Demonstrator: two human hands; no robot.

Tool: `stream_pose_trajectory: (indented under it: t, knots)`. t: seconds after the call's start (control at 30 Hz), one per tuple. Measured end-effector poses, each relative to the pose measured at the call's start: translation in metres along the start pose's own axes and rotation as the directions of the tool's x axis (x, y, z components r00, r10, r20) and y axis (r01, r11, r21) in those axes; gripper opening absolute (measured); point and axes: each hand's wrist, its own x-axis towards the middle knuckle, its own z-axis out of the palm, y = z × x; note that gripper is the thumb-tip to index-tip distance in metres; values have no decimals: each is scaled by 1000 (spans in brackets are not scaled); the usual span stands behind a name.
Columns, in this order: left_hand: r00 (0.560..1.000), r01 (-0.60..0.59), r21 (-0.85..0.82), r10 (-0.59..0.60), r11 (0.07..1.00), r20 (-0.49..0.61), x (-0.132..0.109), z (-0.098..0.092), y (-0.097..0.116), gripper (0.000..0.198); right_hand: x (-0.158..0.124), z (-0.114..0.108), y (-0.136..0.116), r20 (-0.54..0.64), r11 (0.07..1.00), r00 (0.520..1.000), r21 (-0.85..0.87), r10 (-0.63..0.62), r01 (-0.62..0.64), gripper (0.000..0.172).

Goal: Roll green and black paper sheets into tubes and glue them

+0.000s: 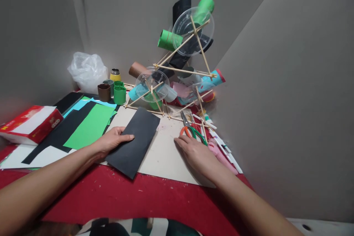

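My left hand [113, 142] holds a sheet of black paper [138, 142] by its left edge, thumb on top and fingers underneath. The sheet is a tilted rectangle above a pale board [163, 158]. On the right, my right hand [193, 151] is closed at the handles of scissors [186, 121] with orange and green grips. Its fingers are bent together at the orange loop, and its thumb is hidden. The scissor blades point away from me.
Behind stands a stick frame [184, 70] with clear plastic discs and coloured paper tubes. Left lie green paper [90, 125] and a red tissue pack [33, 123]. Paper cups [120, 96] and a plastic bag [87, 70] stand behind. A pink tool [222, 156] lies right, near the wall.
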Motion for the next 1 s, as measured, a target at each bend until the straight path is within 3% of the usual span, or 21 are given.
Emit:
stream_pose_trajectory:
  t: [0.17, 0.3, 0.47, 0.67, 0.77, 0.87, 0.93, 1.0]
  knots:
    - [1000, -8, -5, 8, 1000, -6, -1, 1, 1, 31, -5, -4, -1, 61, 999, 997, -35, 42, -40, 40]
    - [1000, 0, -31, 0, 1000, 1, -4, 4, 3, 33, 0, -3, 2, 90, 995, 993, -68, 74, -68, 33]
    - [1000, 4, -39, -4, 999, 14, -3, 3, 1, 36, 8, -1, 13, 98, 988, 988, -112, 120, -109, 29]
    - [999, -6, -45, 8, 999, 54, -3, 2, 0, 35, -1, 0, 18, 69, 991, 993, -95, 100, -93, 30]
    - [996, 16, -25, -14, 1000, 86, -7, 4, 5, 37, -6, 6, 5, -147, 1000, 989, 22, -1, 5, 37]
    - [986, 55, 25, -58, 998, 155, -13, 5, 11, 39, -5, 11, -15, -441, 972, 892, 148, -98, 181, 53]
    - [973, 68, 83, -84, 994, 216, -15, 5, 13, 38, -2, 12, -27, -528, 947, 834, 155, -160, 280, 58]
    - [954, 66, 145, -105, 987, 281, -15, 4, 13, 37, 2, 10, -33, -581, 914, 775, 124, -249, 387, 51]
